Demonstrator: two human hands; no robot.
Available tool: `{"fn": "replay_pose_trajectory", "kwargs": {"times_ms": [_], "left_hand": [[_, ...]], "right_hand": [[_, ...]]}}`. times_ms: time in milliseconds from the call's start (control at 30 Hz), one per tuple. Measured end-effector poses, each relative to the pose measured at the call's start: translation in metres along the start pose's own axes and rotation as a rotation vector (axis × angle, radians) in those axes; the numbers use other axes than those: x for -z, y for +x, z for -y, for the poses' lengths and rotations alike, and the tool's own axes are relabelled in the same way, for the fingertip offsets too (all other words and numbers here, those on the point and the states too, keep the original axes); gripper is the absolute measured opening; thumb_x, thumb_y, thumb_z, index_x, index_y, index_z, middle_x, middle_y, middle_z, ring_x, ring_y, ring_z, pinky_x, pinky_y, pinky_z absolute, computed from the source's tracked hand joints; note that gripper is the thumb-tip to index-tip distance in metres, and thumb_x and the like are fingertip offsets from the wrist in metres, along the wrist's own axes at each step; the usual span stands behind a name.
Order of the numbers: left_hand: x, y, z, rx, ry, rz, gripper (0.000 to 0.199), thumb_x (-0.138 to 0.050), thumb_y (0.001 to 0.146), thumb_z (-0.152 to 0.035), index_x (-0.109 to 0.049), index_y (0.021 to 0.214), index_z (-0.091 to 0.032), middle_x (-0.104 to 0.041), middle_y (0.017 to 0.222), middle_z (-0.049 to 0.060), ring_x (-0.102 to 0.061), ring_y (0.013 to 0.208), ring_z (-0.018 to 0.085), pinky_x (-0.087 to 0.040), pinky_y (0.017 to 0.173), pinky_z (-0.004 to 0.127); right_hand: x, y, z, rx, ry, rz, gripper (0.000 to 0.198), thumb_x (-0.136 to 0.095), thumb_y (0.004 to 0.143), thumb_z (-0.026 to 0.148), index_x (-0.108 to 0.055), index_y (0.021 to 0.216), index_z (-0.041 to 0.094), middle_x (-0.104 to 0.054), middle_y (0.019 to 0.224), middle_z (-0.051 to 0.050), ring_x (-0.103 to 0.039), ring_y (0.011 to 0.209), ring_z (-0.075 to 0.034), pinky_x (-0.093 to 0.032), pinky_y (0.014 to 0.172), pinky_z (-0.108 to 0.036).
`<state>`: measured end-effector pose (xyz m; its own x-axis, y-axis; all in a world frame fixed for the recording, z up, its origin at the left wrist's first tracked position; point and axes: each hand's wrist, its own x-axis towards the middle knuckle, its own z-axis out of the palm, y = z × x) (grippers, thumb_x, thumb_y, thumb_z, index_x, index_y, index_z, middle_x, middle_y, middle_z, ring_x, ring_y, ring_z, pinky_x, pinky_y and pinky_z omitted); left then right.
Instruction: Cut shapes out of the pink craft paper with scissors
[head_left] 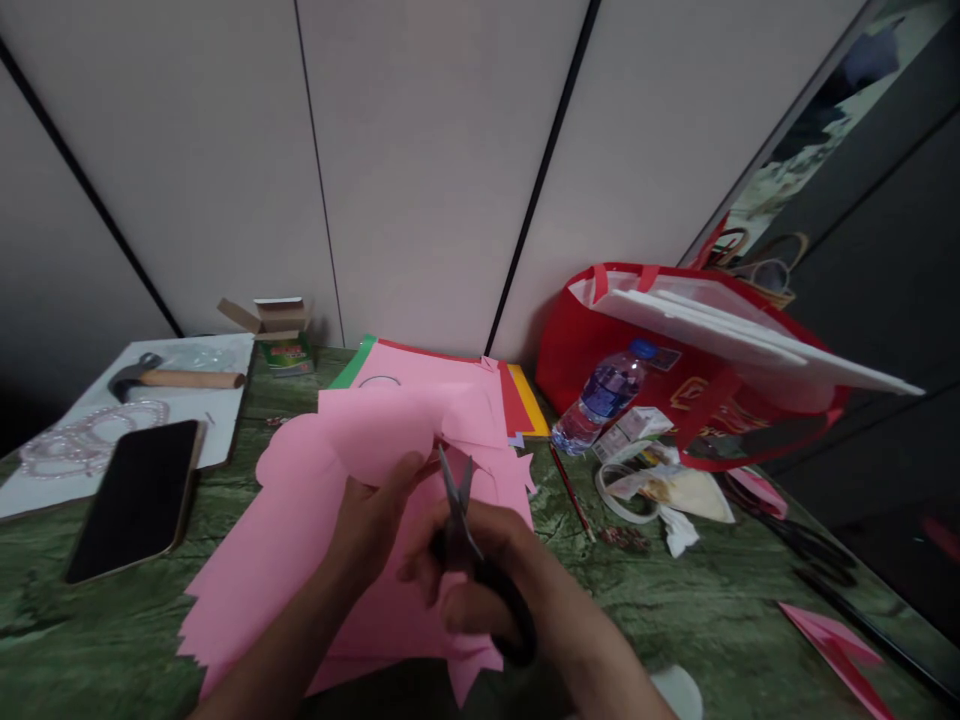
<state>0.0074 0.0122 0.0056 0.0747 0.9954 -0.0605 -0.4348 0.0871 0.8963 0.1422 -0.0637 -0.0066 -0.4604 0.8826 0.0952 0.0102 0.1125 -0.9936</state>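
Note:
My left hand (379, 515) pinches a sheet of pink paper (386, 430) by its edge, thumb on top, holding it above the table. In my right hand (472, 580) is a pair of scissors (459, 520) with black handles. Their blades are parted and point away from me, close to the paper's cut edge. More pink paper (292, 540) with scalloped and jagged edges lies spread under both hands. Behind it, red, yellow and green sheets (520, 400) stick out from a stack.
A phone (136, 500) and a hammer (187, 379) lie left, near a small green box (287, 352). To the right are a water bottle (600, 400), a red bag (559, 330), a pencil (571, 490), a roll of tape (615, 500) and other scissors (814, 550).

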Motion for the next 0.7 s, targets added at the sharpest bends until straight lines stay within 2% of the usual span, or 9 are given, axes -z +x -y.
{"fn": "replay_pose_trajectory", "kwargs": {"times_ms": [67, 133, 233, 300, 433, 700], "left_hand": [[0.002, 0.000, 0.000, -0.015, -0.018, 0.014, 0.025, -0.065, 0.073, -0.028, -0.067, 0.094, -0.015, -0.072, 0.096, 0.009, -0.064, 0.095, 0.026, -0.048, 0.089, 0.041], [0.005, 0.000, 0.002, -0.061, -0.007, 0.039, 0.020, -0.063, 0.075, -0.028, -0.068, 0.090, -0.016, -0.070, 0.101, 0.008, -0.062, 0.100, 0.025, -0.047, 0.090, 0.040], [0.010, 0.000, 0.005, -0.116, 0.138, 0.027, 0.017, -0.060, 0.076, -0.030, -0.067, 0.070, -0.016, -0.070, 0.099, 0.008, -0.061, 0.098, 0.025, -0.046, 0.089, 0.038], [0.011, -0.002, 0.005, -0.143, 0.259, 0.027, 0.019, -0.060, 0.076, -0.028, -0.064, 0.060, -0.018, -0.071, 0.086, 0.005, -0.064, 0.088, 0.022, -0.047, 0.083, 0.033], [0.006, -0.008, 0.000, -0.163, 0.401, 0.115, 0.021, -0.057, 0.075, -0.021, -0.062, 0.054, -0.021, -0.067, 0.061, -0.001, -0.063, 0.065, 0.017, -0.049, 0.065, 0.026], [-0.001, -0.017, 0.001, -0.134, 0.455, 0.154, 0.021, -0.055, 0.075, -0.023, -0.065, 0.056, -0.022, -0.068, 0.058, 0.000, -0.064, 0.060, 0.017, -0.049, 0.060, 0.025]], "right_hand": [[0.018, 0.025, 0.020, -0.037, 0.056, -0.028, 0.031, -0.069, 0.073, 0.042, -0.061, 0.091, 0.018, -0.051, 0.070, 0.003, -0.048, 0.062, -0.011, -0.040, 0.058, -0.024], [0.026, 0.031, 0.027, -0.106, 0.077, -0.061, 0.034, -0.073, 0.068, 0.042, -0.059, 0.087, 0.018, -0.047, 0.068, 0.004, -0.043, 0.061, -0.010, -0.036, 0.058, -0.024], [0.025, 0.026, 0.022, -0.207, 0.099, -0.054, 0.037, -0.074, 0.066, 0.042, -0.055, 0.086, 0.018, -0.045, 0.068, 0.005, -0.040, 0.060, -0.010, -0.033, 0.056, -0.023], [0.023, 0.024, 0.017, -0.241, 0.121, -0.051, 0.038, -0.074, 0.066, 0.043, -0.053, 0.086, 0.018, -0.045, 0.068, 0.005, -0.039, 0.059, -0.010, -0.031, 0.054, -0.023], [0.022, 0.028, 0.015, -0.192, 0.147, -0.110, 0.040, -0.073, 0.066, 0.046, -0.050, 0.085, 0.020, -0.044, 0.071, 0.004, -0.039, 0.061, -0.011, -0.032, 0.056, -0.024], [0.021, 0.030, 0.018, -0.128, 0.162, -0.175, 0.042, -0.070, 0.064, 0.053, -0.048, 0.074, 0.020, -0.043, 0.072, 0.003, -0.037, 0.062, -0.012, -0.032, 0.056, -0.025]]}}
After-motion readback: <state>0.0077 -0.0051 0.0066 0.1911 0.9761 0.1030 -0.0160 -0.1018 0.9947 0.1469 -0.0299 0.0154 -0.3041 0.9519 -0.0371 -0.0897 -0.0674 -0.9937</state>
